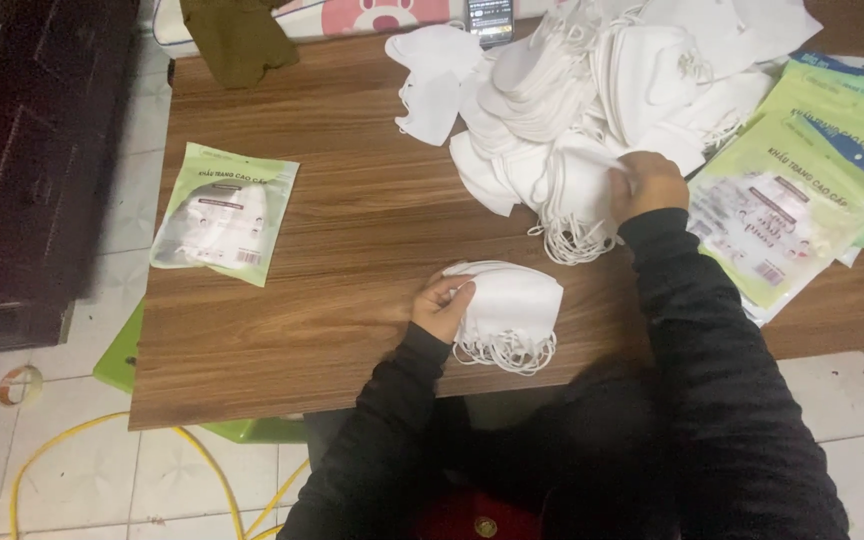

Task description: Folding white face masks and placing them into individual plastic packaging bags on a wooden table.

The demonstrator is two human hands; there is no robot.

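My left hand [442, 305] grips the left edge of a small stack of folded white face masks [512, 305] lying near the front edge of the wooden table [332, 220]; their ear loops hang out below. My right hand [647, 185] is closed on a white mask at the near edge of a large loose pile of white masks [592, 90] at the back of the table. Both arms wear black sleeves.
A filled green-and-clear mask packet [224, 212] lies at the table's left. Several empty green packets [812, 170] are stacked at the right. A phone [490, 20] stands at the back. A yellow cable [102, 440] and a tape roll [20, 385] lie on the tiled floor.
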